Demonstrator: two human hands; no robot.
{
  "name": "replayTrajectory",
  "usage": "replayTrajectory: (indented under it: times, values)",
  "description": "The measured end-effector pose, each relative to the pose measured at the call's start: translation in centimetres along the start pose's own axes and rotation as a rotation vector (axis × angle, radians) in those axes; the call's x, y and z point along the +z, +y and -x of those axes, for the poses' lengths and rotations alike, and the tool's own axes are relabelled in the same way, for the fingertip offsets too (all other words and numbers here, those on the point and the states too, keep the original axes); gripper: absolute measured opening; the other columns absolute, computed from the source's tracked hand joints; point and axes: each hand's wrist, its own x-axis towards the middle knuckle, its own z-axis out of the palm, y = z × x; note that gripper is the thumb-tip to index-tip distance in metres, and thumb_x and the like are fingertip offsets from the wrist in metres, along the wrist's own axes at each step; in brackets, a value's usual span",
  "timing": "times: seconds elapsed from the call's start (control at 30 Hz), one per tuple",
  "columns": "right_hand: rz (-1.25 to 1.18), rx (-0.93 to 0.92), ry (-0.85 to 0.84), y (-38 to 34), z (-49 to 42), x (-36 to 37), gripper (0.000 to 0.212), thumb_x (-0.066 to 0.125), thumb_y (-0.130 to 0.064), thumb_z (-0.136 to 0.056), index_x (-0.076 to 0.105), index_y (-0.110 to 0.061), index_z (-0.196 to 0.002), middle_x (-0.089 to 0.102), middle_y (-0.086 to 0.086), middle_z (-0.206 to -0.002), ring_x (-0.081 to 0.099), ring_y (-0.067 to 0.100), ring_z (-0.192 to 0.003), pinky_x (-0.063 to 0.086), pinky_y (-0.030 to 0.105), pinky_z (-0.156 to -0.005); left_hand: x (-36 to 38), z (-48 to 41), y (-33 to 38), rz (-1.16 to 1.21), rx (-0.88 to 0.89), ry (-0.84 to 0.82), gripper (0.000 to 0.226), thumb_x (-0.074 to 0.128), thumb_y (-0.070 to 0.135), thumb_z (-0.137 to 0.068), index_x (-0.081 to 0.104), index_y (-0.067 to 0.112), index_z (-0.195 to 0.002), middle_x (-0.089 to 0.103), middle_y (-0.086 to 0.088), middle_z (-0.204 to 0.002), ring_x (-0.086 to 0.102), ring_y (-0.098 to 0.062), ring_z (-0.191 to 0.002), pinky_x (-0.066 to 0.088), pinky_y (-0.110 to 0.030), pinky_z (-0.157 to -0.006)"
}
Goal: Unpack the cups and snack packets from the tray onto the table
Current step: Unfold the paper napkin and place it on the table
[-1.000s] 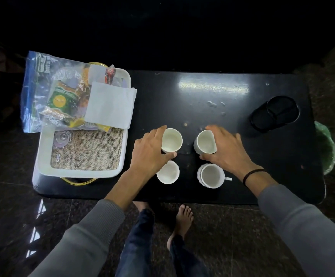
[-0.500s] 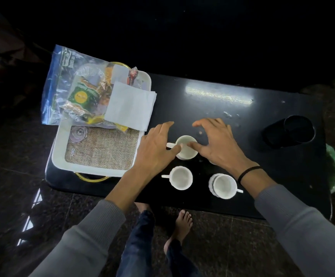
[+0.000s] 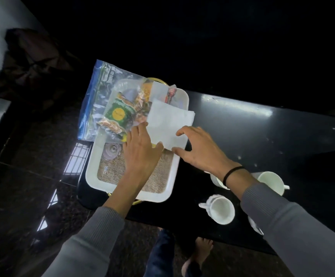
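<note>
Cups (image 3: 221, 208) out on table (image 3: 242, 124), lower right. Packet step: zip bag of snack packets (image 3: 112, 110) on tray (image 3: 91, 166), centre-left. Left hand (image 3: 140, 148) flat, right hand (image 3: 200, 148) spread at napkin (image 3: 168, 124); neither grips. Next, likely: clear napkin, grasp bag.

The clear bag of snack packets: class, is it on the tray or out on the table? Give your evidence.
On the tray. The bag lies across its far end, overhanging the left rim.
</note>
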Motion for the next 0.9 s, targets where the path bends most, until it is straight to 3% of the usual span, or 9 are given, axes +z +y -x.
replayTrajectory:
  times: [0.27,0.37,0.5,0.57,0.67,0.77,0.9]
  values:
    - [-0.006,0.05,-0.086,-0.5,-2.5,1.1,0.05,0.066,-0.045,-0.093,0.052,-0.024,-0.136,0.053,-0.001,-0.139,0.046,0.022,-0.128,0.034,0.028,-0.09,-0.1,-3.6,-1.0,0.001,-0.124,-0.085,0.08,0.066,0.052,-0.089,0.034,0.008,-0.148,0.051,-0.011,-0.145,0.037,-0.031,-0.139,0.033,-0.05,-0.112]
    - [-0.026,0.083,-0.095,-0.4,-2.8,0.9,0.048,0.065,-0.045,-0.093,0.051,-0.025,-0.135,0.053,-0.001,-0.14,0.049,0.023,-0.126,0.043,0.033,-0.094,-0.1,-4.5,-0.5,0.001,-0.102,-0.082,0.064,0.07,0.051,-0.086,0.047,0.016,-0.135,0.064,-0.004,-0.125,0.046,-0.029,-0.13,0.036,-0.048,-0.107]
    - [-0.055,0.117,-0.063,-0.2,-2.5,0.0,0.046,0.065,-0.044,-0.093,0.051,-0.027,-0.134,0.054,0.0,-0.14,0.054,0.022,-0.123,0.05,0.036,-0.095,-0.6,-5.0,0.5,0.191,-0.036,-0.071,0.027,0.076,0.036,-0.084,0.072,0.015,-0.1,0.072,-0.001,-0.087,0.066,-0.027,-0.092,0.051,-0.048,-0.092]
    - [-0.079,0.132,-0.018,-0.1,-1.9,-0.6,0.045,0.065,-0.045,-0.094,0.052,-0.028,-0.134,0.056,0.0,-0.139,0.056,0.02,-0.122,0.05,0.034,-0.094,-0.9,-4.8,1.3,0.312,0.001,-0.071,0.02,0.077,0.03,-0.084,0.076,0.013,-0.095,0.074,-0.004,-0.086,0.068,-0.025,-0.083,0.055,-0.044,-0.086]
    - [-0.097,0.153,0.068,0.3,-0.9,-1.9,0.046,0.063,-0.048,-0.095,0.051,-0.028,-0.135,0.058,-0.002,-0.137,0.058,0.017,-0.121,0.051,0.033,-0.094,-1.4,-3.9,2.7,0.37,0.104,-0.07,0.018,0.076,0.026,-0.083,0.075,0.016,-0.098,0.073,0.002,-0.095,0.066,-0.015,-0.087,0.055,-0.037,-0.085]
    - [-0.137,0.157,0.162,0.8,0.5,-3.7,0.059,0.069,-0.045,-0.092,0.043,-0.026,-0.141,0.055,-0.005,-0.142,0.054,0.015,-0.13,0.049,0.033,-0.101,-2.2,-2.8,4.5,0.367,0.243,-0.067,0.015,0.073,0.022,-0.079,0.073,0.016,-0.092,0.072,0.004,-0.098,0.066,-0.015,-0.089,0.053,-0.035,-0.084]
    - [-0.248,0.213,0.189,1.9,2.5,-6.5,0.095,0.084,-0.04,-0.079,0.024,-0.035,-0.153,0.039,-0.006,-0.157,0.039,0.017,-0.144,0.039,0.042,-0.115,-3.6,-1.5,7.3,0.319,0.427,-0.164,0.016,0.066,0.028,-0.072,0.072,0.017,-0.083,0.072,0.007,-0.081,0.065,-0.012,-0.073,0.051,-0.029,-0.071]
